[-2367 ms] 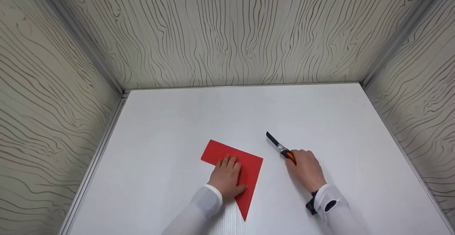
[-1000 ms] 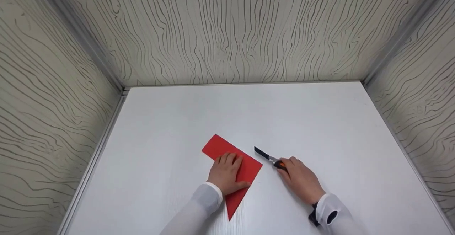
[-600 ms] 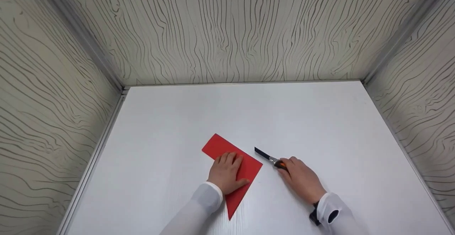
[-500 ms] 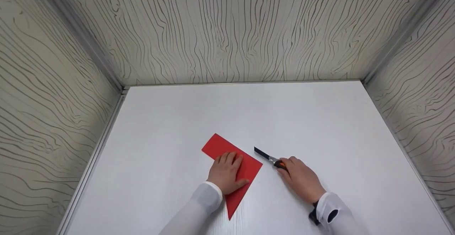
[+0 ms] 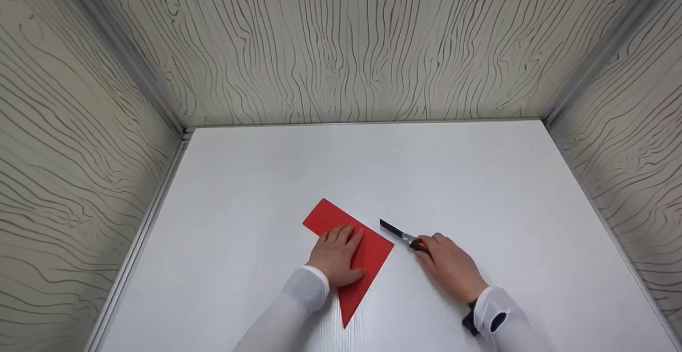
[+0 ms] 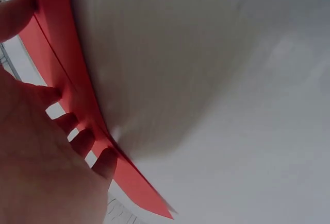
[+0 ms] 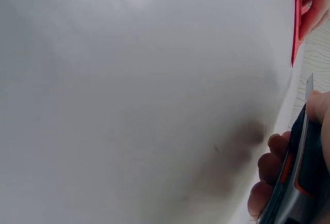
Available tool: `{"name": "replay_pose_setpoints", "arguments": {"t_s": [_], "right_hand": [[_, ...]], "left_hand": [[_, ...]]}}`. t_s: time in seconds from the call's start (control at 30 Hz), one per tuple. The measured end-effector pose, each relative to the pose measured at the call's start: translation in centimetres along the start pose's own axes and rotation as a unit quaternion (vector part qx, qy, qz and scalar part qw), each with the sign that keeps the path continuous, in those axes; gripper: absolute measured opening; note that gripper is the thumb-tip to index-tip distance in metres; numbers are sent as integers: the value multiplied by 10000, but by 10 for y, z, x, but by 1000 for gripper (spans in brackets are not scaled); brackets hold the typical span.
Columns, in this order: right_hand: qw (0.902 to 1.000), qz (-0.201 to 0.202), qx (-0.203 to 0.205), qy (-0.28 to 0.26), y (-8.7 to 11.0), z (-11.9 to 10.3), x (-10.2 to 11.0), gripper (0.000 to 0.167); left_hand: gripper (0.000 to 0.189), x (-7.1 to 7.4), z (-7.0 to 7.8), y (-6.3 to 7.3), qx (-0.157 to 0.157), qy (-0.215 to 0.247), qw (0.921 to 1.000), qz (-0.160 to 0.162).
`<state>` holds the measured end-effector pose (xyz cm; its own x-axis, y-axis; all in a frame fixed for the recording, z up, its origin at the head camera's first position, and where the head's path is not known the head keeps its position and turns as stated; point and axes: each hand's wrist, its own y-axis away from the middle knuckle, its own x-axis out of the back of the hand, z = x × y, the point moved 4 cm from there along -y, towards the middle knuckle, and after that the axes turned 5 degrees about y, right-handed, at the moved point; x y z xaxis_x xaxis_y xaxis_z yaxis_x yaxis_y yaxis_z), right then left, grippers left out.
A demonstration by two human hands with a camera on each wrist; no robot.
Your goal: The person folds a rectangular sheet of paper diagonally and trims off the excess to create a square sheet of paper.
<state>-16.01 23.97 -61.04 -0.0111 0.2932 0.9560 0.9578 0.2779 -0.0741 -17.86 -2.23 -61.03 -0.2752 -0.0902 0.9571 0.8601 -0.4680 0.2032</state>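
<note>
In the head view a folded red sheet of paper point(image 5: 378, 248) lies on the white table, bent at a corner, with one arm tapering to a point toward me. My left hand point(image 5: 334, 256) rests on it, fingers spread and pressing. In the left wrist view those fingertips point(image 6: 105, 159) touch the red paper point(image 6: 131, 180) near a long layered edge. To the right, my right hand point(image 5: 453, 269) grips a utility knife point(image 5: 393, 229) with a black and orange handle. Its blade is out, pointing up-left, beside the paper's upper right edge and apart from it. The right wrist view shows the knife point(image 7: 291, 193) between thumb and fingers.
The white table point(image 5: 256, 181) is bounded by a wood-grain patterned back wall point(image 5: 341, 48) and side walls point(image 5: 69, 181), with grey metal rails along the corners. A dark wrist strap point(image 5: 470, 320) sits on my right wrist.
Since the oldest frame the paper has turned clockwise under my left hand. The knife has come left and nearer to it. In the last half second the left hand and thumb shift slightly left.
</note>
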Motion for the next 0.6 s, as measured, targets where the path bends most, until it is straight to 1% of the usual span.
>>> {"name": "replay_pose_setpoints", "arguments": {"t_s": [0.13, 0.27, 0.5, 0.6], "right_hand": [[9998, 140, 96, 42, 0, -2, 0, 36], [9998, 153, 95, 1, 0, -3, 1, 35], [9998, 123, 11, -132, 0, -2, 5, 35], [9998, 132, -9, -173, 0, -1, 6, 35]], "left_hand": [[86, -3, 0, -1, -105, -249, 9994, 214], [82, -4, 1, -1, -111, -366, 9986, 366], [56, 2, 3, -3, -157, -112, 9981, 578], [43, 5, 4, -3, -220, 73, 9980, 582]]}}
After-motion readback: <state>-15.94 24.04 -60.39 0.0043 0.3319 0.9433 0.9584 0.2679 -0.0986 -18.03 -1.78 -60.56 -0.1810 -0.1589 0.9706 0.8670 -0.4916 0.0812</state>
